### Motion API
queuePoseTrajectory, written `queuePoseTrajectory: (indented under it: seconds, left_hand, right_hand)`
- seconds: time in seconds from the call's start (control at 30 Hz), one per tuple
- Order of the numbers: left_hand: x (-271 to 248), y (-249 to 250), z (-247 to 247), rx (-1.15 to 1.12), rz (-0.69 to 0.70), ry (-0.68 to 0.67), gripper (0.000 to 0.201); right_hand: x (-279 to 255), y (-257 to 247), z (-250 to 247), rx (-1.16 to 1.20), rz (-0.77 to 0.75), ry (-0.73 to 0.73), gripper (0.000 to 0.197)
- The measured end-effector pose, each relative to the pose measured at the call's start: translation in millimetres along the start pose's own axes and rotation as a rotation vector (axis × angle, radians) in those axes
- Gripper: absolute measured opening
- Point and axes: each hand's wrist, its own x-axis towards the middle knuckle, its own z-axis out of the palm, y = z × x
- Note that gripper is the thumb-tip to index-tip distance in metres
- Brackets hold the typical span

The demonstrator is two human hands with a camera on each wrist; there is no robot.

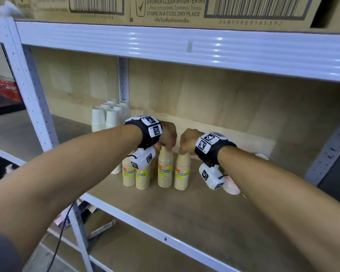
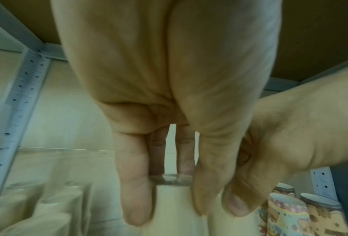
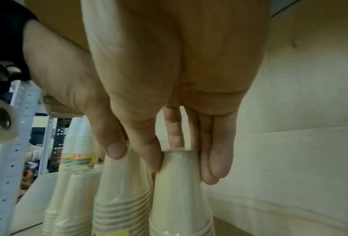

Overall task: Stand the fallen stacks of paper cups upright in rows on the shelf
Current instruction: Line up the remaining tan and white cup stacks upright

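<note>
Left hand (image 1: pixel 168 135) pinches the top of an upright tan cup stack (image 1: pixel 165 169), fingertips curled round its upper end. Right hand (image 1: pixel 187 142) grips the neighbouring stack (image 1: pixel 182 172) likewise. Both stacks stand on the shelf (image 1: pixel 165 211), directly beneath each hand, just beside each other.

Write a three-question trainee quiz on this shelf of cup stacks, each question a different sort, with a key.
1. True or false: the left hand grips the top of a wrapped stack of beige paper cups with a green and orange label.
2. Multiple choice: the stack of beige cups under the right hand is: A) lying on its side, B) standing upright, C) lifted clear of the wooden shelf board.
3. Fill in: the plain white cup stacks stand at the back ____ of the beige stacks.

Key: 1 true; 2 B; 3 left
</note>
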Motion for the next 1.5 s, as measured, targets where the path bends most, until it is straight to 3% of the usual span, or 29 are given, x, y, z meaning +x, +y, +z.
queuePoseTrajectory:
  seconds: [0.2, 0.37, 0.5, 0.6, 0.8, 1.1, 1.5]
  left_hand:
    - [33, 20, -8, -0.008, 0.106, 0.069, 0.008]
    - [64, 35, -6, -0.028, 0.236, 0.151, 0.023]
    - [91, 46, -3, -0.001, 0.227, 0.192, 0.018]
    - [107, 51, -1, -0.003, 0.25, 0.237, 0.035]
    - [133, 58, 4, 0.027, 0.211, 0.3, 0.038]
    - [162, 60, 14, 0.029, 0.2, 0.341, 0.03]
    - [173, 48, 17, -0.044, 0.289, 0.327, 0.024]
  right_hand:
    - [15, 42, -8, 0.036, 0.095, 0.053, 0.026]
    - [38, 75, -5, 0.05, 0.168, 0.121, 0.022]
    - [56, 99, 2, 0.054, 0.202, 0.162, 0.023]
    - [64, 111, 4, 0.071, 0.187, 0.185, 0.023]
    - [81, 124, 6, 0.092, 0.194, 0.231, 0.026]
    - [99, 133, 20, 0.14, 0.241, 0.289, 0.028]
    - [115, 134, 29, 0.208, 0.234, 0.322, 0.027]
